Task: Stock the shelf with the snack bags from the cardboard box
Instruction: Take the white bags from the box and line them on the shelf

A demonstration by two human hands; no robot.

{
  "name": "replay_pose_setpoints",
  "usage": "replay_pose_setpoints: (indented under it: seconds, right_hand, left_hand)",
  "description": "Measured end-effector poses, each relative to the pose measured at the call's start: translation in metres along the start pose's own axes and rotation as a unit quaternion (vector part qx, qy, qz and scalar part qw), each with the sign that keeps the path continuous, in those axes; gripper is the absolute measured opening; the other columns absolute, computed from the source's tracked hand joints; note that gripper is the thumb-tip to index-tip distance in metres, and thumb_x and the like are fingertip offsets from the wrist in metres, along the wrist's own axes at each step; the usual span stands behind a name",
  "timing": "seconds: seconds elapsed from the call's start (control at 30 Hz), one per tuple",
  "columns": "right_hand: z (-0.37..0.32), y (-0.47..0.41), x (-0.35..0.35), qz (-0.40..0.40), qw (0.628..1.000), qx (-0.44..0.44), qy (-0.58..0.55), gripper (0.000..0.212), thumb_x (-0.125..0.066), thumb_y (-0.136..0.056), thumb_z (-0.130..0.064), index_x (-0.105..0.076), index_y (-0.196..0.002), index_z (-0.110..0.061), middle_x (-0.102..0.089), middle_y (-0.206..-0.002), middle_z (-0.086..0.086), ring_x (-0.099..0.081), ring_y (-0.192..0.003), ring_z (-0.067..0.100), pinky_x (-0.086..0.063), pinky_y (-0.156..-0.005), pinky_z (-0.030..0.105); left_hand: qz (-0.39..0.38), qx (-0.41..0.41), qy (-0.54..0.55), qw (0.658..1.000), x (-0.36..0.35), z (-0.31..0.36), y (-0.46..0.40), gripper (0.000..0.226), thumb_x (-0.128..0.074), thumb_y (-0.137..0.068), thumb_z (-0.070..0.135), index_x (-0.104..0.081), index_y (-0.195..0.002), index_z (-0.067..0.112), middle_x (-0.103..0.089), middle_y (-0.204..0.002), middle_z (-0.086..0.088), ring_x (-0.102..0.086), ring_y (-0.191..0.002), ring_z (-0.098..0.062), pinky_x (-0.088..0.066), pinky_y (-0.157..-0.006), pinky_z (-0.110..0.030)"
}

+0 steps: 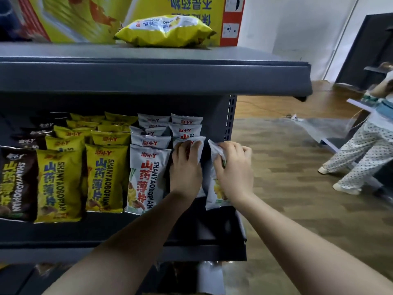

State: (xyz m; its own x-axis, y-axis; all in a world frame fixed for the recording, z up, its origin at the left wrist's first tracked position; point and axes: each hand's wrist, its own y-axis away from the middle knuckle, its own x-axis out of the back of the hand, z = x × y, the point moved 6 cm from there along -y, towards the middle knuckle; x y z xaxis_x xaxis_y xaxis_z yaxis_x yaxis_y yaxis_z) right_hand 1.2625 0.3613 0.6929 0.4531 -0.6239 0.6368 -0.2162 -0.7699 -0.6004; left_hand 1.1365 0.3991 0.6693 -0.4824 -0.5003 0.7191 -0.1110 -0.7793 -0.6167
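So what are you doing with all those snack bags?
A person is filling a store shelf. The left hand presses on the front white snack bag in the right-hand row, while the right hand grips another white bag at the shelf's end. Yellow bags and brown bags already stand in rows to the left.

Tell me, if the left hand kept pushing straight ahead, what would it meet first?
The left hand already presses on a white snack bag; straight on, it would probably meet the next white bag behind, though depth is unclear.
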Motion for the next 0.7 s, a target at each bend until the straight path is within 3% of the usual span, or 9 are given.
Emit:
replay_pose_setpoints:
  seconds: [0.2,0.4,0.7]
  right_hand:
    - [0.000,-0.016,-0.017,0.005,1.000,0.003,-0.028,0.031,-0.055,-0.089,-0.019,-0.056,-0.121,-0.016,-0.056,-0.123,-0.002,-0.036,-0.114,0.021,-0.048,-0.077,0.035]
    - [0.007,-0.021,-0.027,0.017,0.999,-0.009,-0.041,0.031,-0.055,-0.090,-0.021,-0.056,-0.121,-0.016,-0.056,-0.122,-0.003,-0.037,-0.113,0.021,-0.045,-0.082,0.033]
    - [0.008,-0.026,-0.035,0.012,0.998,-0.005,-0.053,0.030,-0.055,-0.088,-0.017,-0.057,-0.119,-0.015,-0.057,-0.119,-0.005,-0.038,-0.113,0.019,-0.038,-0.083,0.025]
  left_hand:
    - [0.043,-0.017,-0.046,0.998,-0.012,-0.003,-0.012,0.055,-0.065,-0.080,0.015,-0.042,-0.129,0.019,-0.049,-0.130,-0.013,-0.043,-0.123,-0.036,-0.049,-0.089,-0.046]
    - [0.117,-0.050,-0.057,0.990,-0.009,0.003,-0.012,0.036,-0.055,-0.086,0.020,-0.057,-0.122,0.017,-0.054,-0.129,-0.010,-0.047,-0.120,-0.032,-0.046,-0.085,-0.043]
    - [0.114,-0.028,-0.065,0.991,-0.025,-0.011,-0.014,0.048,-0.065,-0.085,0.025,-0.043,-0.127,0.020,-0.052,-0.133,-0.011,-0.046,-0.124,-0.030,-0.042,-0.096,-0.035]
